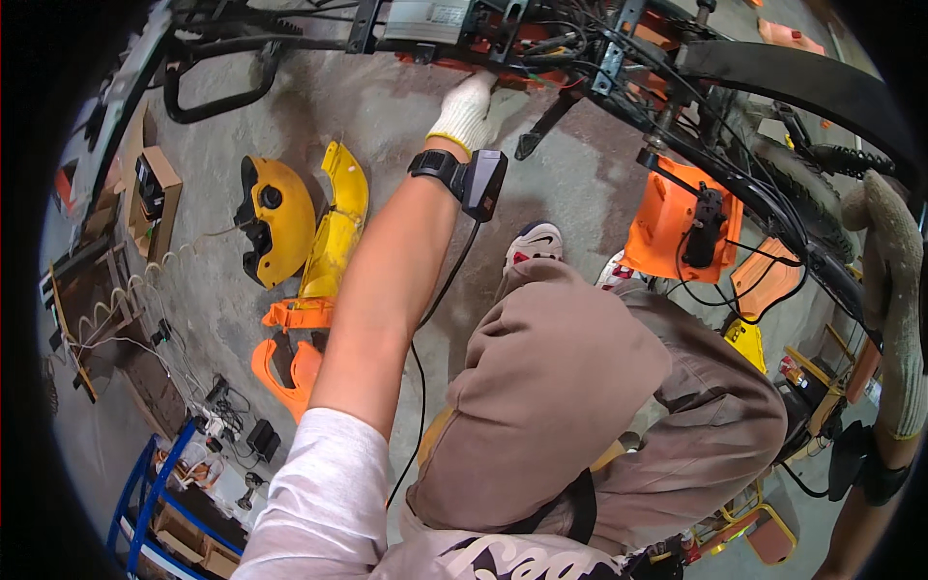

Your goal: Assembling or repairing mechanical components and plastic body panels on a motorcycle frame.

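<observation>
My left hand (464, 108), in a white knit glove, reaches up to the underside of a black vehicle frame (706, 92), at red-orange parts (522, 75) below a silver metal box (422, 21) with wiring. Its fingers are curled and mostly hidden, so what they hold is unclear. My right hand (884, 261), gloved too, is at the far right beside the frame's tube and tyre (812, 193), fingers bent; their grip is unclear. An orange panel (665, 211) with a black fitting and cables hangs below the frame.
Yellow fairings (290, 222) and orange pieces (280, 377) lie on the concrete floor at left, near cardboard boxes (159, 203), cords, a power adapter (263, 440) and a blue metal frame (145, 493). My bent legs fill the lower middle. More yellow parts (744, 343) lie at right.
</observation>
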`<state>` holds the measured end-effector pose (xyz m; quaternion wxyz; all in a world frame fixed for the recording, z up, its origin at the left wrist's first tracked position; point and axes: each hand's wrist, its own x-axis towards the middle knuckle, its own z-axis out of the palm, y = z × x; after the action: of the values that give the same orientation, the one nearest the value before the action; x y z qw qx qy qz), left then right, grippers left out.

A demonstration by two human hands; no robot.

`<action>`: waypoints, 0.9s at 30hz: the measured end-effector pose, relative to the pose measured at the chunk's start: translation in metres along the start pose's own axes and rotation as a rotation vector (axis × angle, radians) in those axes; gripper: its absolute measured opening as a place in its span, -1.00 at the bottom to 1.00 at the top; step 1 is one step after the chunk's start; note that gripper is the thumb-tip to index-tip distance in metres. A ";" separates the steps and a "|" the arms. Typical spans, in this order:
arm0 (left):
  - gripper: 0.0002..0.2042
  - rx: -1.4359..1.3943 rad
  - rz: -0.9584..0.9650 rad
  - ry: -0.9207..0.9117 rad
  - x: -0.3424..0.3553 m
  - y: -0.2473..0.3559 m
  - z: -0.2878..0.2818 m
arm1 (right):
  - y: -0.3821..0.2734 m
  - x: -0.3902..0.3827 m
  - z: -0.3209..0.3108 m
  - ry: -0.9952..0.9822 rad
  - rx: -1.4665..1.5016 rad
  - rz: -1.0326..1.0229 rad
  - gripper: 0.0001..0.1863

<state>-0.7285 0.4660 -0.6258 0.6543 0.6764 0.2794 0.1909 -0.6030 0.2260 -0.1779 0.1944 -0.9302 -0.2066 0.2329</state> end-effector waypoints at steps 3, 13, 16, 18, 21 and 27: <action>-0.77 0.175 0.013 -0.008 0.003 -0.015 0.000 | 0.002 0.004 -0.004 0.002 -0.008 -0.001 -0.59; -0.85 -0.598 -0.596 0.347 0.009 0.063 0.019 | 0.015 0.008 -0.007 0.001 -0.034 -0.012 -0.62; -0.83 -0.637 -0.561 0.316 0.004 0.074 0.017 | 0.017 0.007 -0.008 0.005 -0.034 -0.021 -0.63; -0.83 -0.502 -0.583 0.314 0.001 0.072 0.014 | 0.018 0.006 -0.008 0.008 -0.037 -0.028 -0.63; -0.84 -0.331 -0.541 0.235 0.002 0.062 0.014 | 0.023 0.004 -0.006 0.013 -0.046 -0.037 -0.63; -0.85 -0.251 -0.620 0.277 0.005 0.046 0.010 | 0.033 0.001 -0.013 0.034 -0.063 -0.065 -0.64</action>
<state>-0.7124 0.4626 -0.5816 0.7149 0.4416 0.5317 0.1060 -0.5855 0.1958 -0.1828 0.1759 -0.9326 -0.2405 0.2038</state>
